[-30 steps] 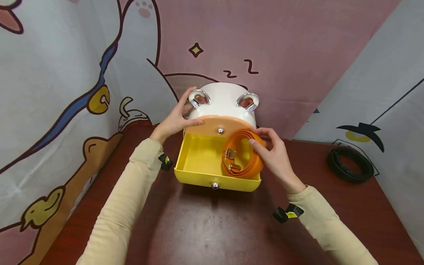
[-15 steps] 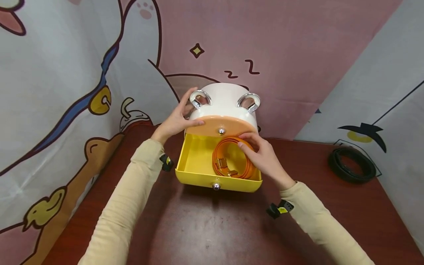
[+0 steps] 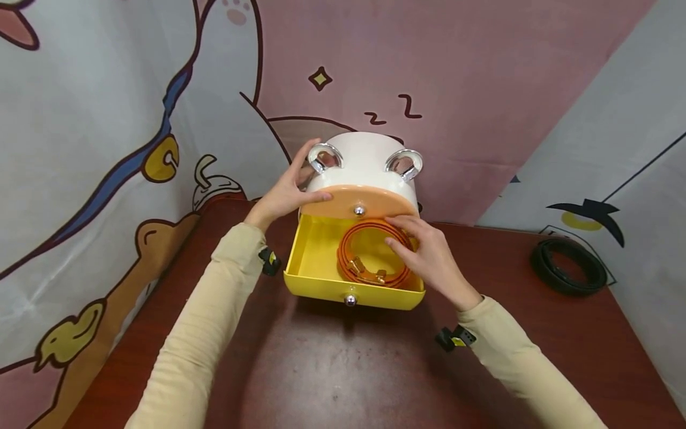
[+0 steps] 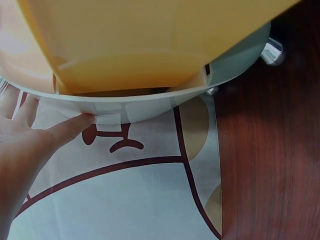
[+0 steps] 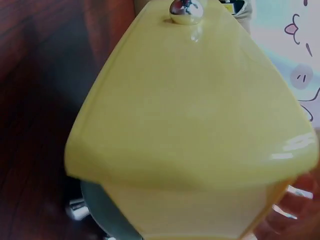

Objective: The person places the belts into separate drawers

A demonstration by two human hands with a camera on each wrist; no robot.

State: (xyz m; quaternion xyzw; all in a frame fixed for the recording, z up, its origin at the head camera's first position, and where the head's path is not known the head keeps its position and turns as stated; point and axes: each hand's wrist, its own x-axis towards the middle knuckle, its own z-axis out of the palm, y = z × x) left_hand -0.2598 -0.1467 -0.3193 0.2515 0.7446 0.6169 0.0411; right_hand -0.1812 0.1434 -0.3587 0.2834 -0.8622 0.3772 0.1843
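One glossy rounded cabinet [image 3: 361,161], left hand [image 3: 284,193] gripping; right hand [image 3: 429,256] at coiled belt [image 3: 344,251], hold unclear.

One belt [image 3: 370,276] lies in the drawer [image 3: 316,247] before the cabinet [image 3: 364,158] — another belt [image 3: 568,283] on the table [image 3: 343,369], far right

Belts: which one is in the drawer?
The orange belt, coiled inside the pulled-out yellow drawer. The dark belt is also coiled, but lies on the table, off to the right.
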